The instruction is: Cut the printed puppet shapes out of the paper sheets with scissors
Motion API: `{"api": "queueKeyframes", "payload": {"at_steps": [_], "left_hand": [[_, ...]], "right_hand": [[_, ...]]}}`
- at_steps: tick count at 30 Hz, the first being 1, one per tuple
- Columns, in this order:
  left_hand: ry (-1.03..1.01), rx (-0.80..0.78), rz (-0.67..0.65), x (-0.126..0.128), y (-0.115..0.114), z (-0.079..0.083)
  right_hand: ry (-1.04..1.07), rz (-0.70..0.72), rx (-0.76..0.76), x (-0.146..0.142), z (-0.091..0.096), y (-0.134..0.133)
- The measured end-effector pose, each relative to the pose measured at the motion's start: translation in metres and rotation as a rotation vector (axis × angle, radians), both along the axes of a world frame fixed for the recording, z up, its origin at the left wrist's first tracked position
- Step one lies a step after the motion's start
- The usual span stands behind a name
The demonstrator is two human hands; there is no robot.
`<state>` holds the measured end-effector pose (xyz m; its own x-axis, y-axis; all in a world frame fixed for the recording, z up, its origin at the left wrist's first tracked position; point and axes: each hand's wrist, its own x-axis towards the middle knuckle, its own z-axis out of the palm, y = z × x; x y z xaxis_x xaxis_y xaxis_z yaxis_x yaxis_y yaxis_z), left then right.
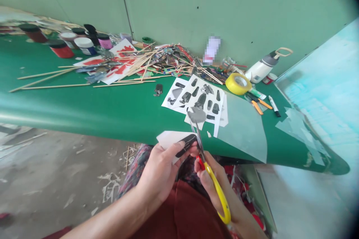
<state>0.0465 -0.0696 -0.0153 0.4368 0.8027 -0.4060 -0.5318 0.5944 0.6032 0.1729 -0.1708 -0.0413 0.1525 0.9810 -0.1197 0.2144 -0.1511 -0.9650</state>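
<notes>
My left hand (162,166) pinches a piece of white paper (171,138) with a black printed shape on it, held just off the table's front edge. Fingers of my right hand (211,179) are wrapped round the handles of scissors (199,143) with yellow and red grips. The blades point away from me, slightly parted, close against the right edge of the paper. Beyond the blades lie printed sheets (193,91) with several dark cut-out figures. A small dark cut-out (158,90) rests to their left on the green table (123,110).
Thin wooden sticks (140,65) and painted scraps lie piled at the back. Paint jars (61,48) stand at the left. Yellow tape (238,83), a white pump bottle (262,69), orange-handled pliers (257,106) and a marker (274,105) are at the right. Paper scraps (110,186) litter the floor.
</notes>
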Motion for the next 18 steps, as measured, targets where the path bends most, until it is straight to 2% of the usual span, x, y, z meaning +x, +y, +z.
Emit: {"api": "queueKeyframes", "payload": {"at_steps": [13,18], "left_hand": [[0.021,0.024,-0.022,-0.0007,-0.0003,-0.0003],[0.022,0.021,-0.023,-0.0006,-0.0002,-0.0015]], "right_hand": [[-0.034,-0.04,-0.044,-0.0039,0.0051,0.0012],[0.023,-0.032,-0.025,-0.0044,0.0032,0.0018]]}}
